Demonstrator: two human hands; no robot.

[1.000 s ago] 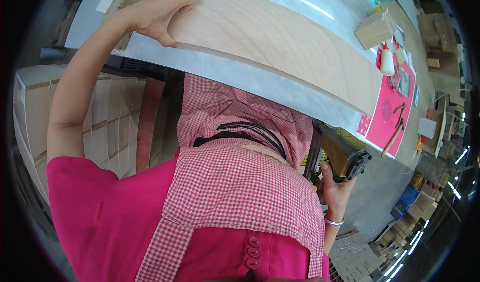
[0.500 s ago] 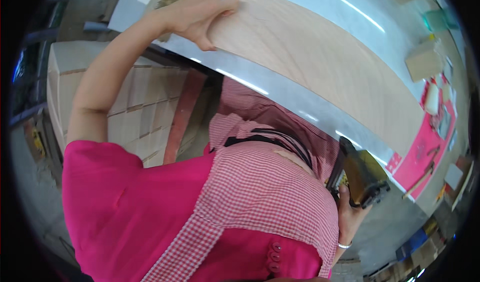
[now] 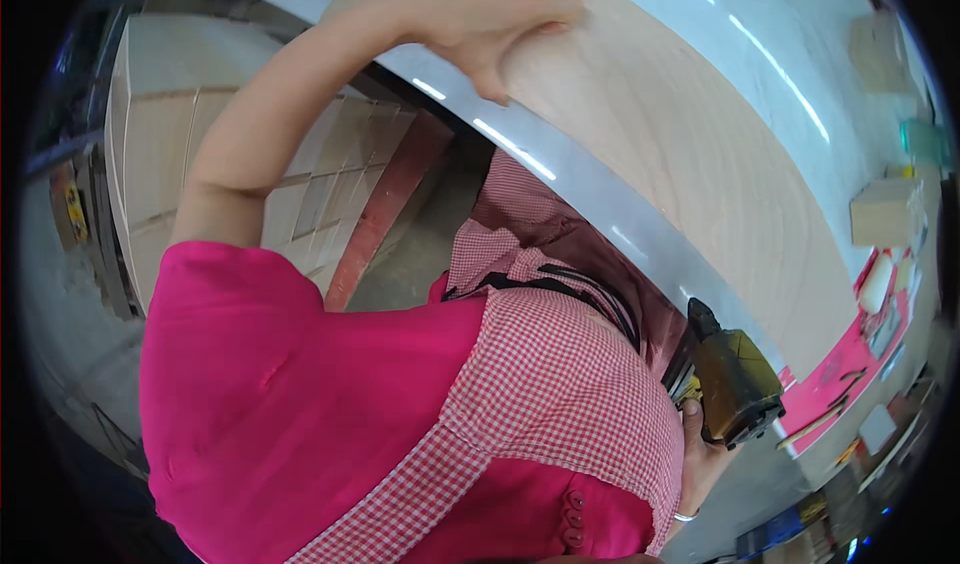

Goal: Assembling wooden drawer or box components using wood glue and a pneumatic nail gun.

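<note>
A long pale wooden board [image 3: 690, 154] lies on a glossy white tabletop [image 3: 590, 189]. My left hand [image 3: 490, 19], a ring on one finger, grips the board's left end, thumb at the near edge. The fingertips are partly cut off by the upper border. At the lower right, my right hand [image 3: 708, 454] is wrapped round a black hand-held tool with an amber see-through housing [image 3: 738, 379]; its exact kind is unclear. The tool stands beside the table's near edge, by the board's right end. Its body hides most of the right-hand fingers.
Left of my legs stands a stack of pale wooden panels [image 3: 170, 134] with a red upright board [image 3: 385, 204] along it. A pink sheet [image 3: 825, 389] with several small items lies at the table's right end, near a cardboard box [image 3: 885, 212]. More boxes sit on the floor at lower right.
My view has turned, so the table and board appear steeper and my left hand farther right. Both hands keep their holds on the board and the tool.
</note>
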